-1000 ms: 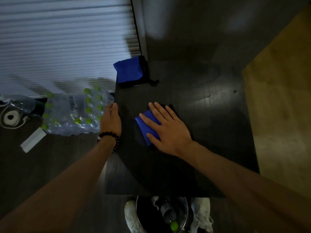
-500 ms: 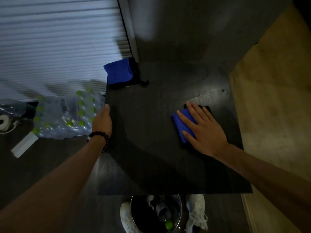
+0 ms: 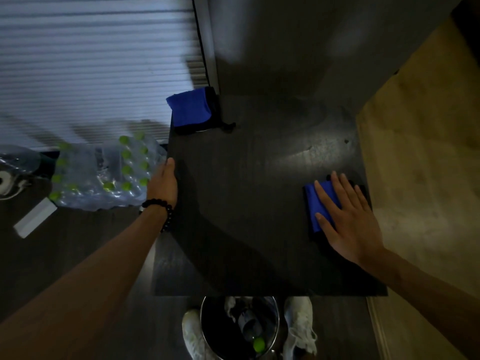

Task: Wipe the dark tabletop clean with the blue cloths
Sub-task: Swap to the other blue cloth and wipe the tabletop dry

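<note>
Home rm: window blinds (image 3: 91, 68), water-bottle pack (image 3: 104, 172), bin (image 3: 239, 328).

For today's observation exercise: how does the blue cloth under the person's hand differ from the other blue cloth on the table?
The cloth under the right hand, the near cloth, lies at the right edge of the table; the far cloth sits at the far left corner, overhanging the edge.

The near cloth is pressed flat by a spread palm; the far cloth lies untouched.

Both are folded, bright blue with dark trim.

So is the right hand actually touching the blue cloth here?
Touching. The head view shows the right hand lying flat on the blue cloth, fingers spread across it.
</note>
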Available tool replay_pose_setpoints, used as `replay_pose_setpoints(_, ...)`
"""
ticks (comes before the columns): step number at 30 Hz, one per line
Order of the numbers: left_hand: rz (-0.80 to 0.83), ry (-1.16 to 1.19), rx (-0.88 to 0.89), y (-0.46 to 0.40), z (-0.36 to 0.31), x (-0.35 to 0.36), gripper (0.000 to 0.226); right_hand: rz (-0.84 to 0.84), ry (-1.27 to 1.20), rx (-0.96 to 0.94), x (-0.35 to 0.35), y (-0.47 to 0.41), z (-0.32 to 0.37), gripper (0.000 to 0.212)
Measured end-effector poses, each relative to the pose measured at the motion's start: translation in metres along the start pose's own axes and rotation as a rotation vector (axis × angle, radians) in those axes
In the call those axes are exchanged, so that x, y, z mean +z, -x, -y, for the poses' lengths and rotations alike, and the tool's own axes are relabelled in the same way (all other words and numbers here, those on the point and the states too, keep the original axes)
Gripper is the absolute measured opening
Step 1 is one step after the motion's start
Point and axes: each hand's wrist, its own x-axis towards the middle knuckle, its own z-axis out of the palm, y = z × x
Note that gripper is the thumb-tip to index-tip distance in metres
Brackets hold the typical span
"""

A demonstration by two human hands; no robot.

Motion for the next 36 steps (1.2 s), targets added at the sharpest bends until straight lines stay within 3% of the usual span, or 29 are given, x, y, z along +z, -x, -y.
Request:
replay_pose_setpoints(11, 0.074, 0.211, -0.082, -0.009, 0.003, -0.005, 0.061, 0.039, -0.029, 0.021, 0.010, 0.051, 0.012, 0.069)
replay_pose_setpoints(19, 0.145, 0.439, -0.148, -0.013, 0.009, -0.013, 0.054, 0.003, -0.012, 0.006, 0.018, 0.042, 0.067, 0.067)
replay_pose_setpoints(26, 0.220, 0.577, -0.225, -0.009, 0.007, -0.022, 0.052, -0.043, -0.075, -0.127, 0.017, 0.008, 0.141, 0.069)
replay_pose_setpoints(36, 0.552, 0.714, -0.256, -0.004, 0.007, -0.034, 0.065, -0.006, -0.182, -0.324, 0.004, -0.029, 0.250, 0.068)
